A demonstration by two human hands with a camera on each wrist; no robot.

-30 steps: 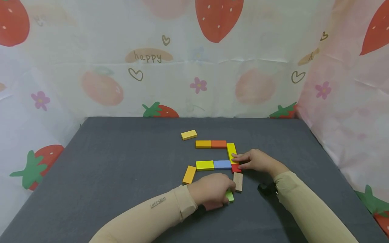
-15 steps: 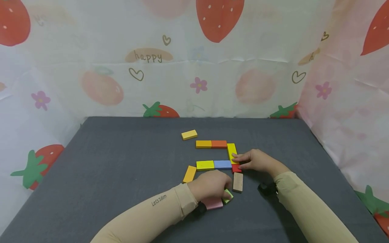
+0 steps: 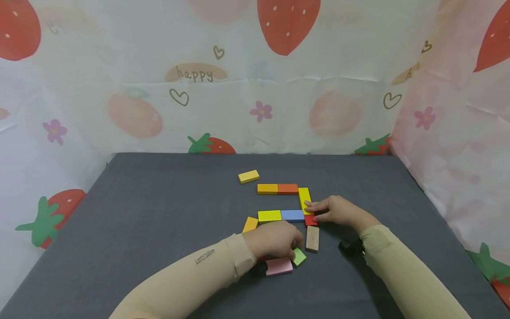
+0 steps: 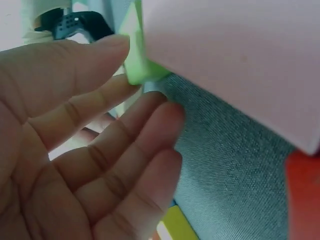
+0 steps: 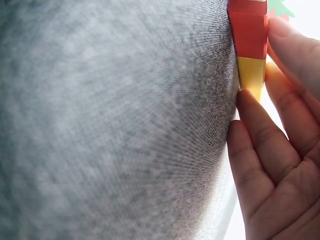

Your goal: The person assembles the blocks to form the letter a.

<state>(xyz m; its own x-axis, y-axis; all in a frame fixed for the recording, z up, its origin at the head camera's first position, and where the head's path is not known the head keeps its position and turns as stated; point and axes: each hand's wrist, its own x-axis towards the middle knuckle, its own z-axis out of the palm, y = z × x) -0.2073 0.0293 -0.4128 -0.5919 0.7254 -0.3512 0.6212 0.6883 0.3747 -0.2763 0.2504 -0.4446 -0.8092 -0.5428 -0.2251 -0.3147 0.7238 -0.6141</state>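
Note:
My left hand (image 3: 275, 240) hovers low over the near blocks, fingers loosely bent. In the left wrist view its thumb and index fingertip are right by the end of a light green block (image 4: 137, 55); contact is hard to tell. The green block (image 3: 299, 257) lies slantwise beside a pink block (image 3: 279, 267). My right hand (image 3: 340, 212) rests its fairly straight fingertips against the upright yellow block (image 3: 304, 198) and the small red block (image 3: 310, 220). Below the red one lies a plain wooden block (image 3: 312, 239).
A yellow block (image 3: 269, 216) and a blue block (image 3: 292, 215) form a row left of the red one. Farther back lie amber (image 3: 267, 189), orange (image 3: 287, 189) and pale yellow (image 3: 249, 177) blocks. An orange-yellow block (image 3: 250, 224) is partly behind my left hand, on dark grey cloth (image 3: 159, 212).
The green block has turned to a slant and shifted slightly left, away from the wooden block. My left hand has drawn back left, uncovering more of the pink block. My right hand stays put.

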